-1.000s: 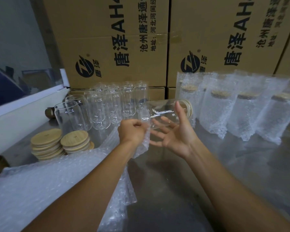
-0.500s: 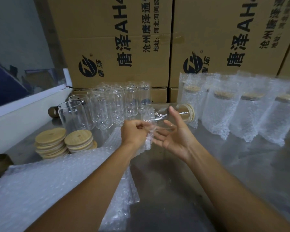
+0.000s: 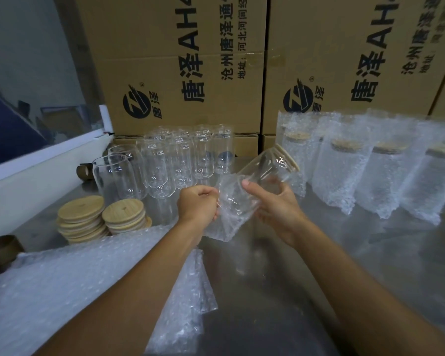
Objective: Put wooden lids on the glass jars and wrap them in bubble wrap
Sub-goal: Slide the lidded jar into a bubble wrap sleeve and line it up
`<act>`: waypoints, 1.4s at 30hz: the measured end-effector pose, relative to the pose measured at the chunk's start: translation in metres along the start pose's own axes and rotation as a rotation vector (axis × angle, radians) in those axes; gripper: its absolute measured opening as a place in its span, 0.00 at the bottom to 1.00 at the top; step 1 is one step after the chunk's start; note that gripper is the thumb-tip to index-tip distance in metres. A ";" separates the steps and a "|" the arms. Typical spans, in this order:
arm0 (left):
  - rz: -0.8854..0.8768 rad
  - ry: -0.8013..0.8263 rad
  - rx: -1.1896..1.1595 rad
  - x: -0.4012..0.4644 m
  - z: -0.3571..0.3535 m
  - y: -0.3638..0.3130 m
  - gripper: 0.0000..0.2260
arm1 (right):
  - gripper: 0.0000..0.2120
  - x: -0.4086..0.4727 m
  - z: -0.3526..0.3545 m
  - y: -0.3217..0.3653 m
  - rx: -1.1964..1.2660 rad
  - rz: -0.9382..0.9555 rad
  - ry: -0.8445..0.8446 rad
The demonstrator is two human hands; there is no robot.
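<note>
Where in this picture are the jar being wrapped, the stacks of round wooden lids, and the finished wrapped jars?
Clear glass jar with wooden lid (image 3: pixel 265 173), head view: its glass side.
Stacks of round wooden lids (image 3: pixel 123 214), head view: top lid of right stack.
Bubble-wrapped lidded jars (image 3: pixel 339 176), head view: one jar's wrapped body.

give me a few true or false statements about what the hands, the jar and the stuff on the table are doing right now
1. The right hand grips a lidded glass jar. True.
2. The jar in hand stands upright on the table. False: it is tilted in the air, with its wooden lid pointing up and to the right.
3. The left hand pinches the edge of a bubble wrap bag. True.
4. The wrapped jars stand to the left of the bare glass jars. False: they stand to the right of the bare jars.
5. Spare wooden lids lie in stacks near the bare jars. True.
6. The jar is fully inside the bag. False: only its base end is at the bag's mouth.
</note>
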State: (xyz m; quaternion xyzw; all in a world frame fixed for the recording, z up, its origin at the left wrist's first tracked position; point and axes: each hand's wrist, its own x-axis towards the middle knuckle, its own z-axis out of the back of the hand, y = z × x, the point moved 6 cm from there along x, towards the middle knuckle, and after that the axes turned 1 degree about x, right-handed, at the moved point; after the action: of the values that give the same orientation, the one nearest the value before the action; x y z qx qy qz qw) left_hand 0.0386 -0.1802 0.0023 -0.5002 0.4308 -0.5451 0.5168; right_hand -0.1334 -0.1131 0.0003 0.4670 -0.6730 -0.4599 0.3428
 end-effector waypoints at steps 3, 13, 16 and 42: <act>0.009 -0.002 0.006 -0.001 0.002 0.003 0.07 | 0.31 -0.003 -0.003 0.009 -0.130 0.120 -0.015; -0.006 0.049 0.018 -0.007 -0.005 -0.005 0.06 | 0.45 -0.001 0.001 0.010 -0.446 0.253 -0.077; 0.004 0.067 0.025 -0.007 -0.007 -0.005 0.07 | 0.46 -0.001 -0.002 0.006 -0.524 0.244 -0.026; 0.058 0.051 -0.111 -0.009 0.009 -0.028 0.05 | 0.10 0.006 0.004 0.038 -0.297 0.150 -0.132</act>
State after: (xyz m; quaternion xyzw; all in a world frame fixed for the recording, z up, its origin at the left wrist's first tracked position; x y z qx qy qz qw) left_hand 0.0434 -0.1686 0.0306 -0.5011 0.4878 -0.5178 0.4927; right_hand -0.1508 -0.1119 0.0343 0.3287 -0.6515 -0.5571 0.3964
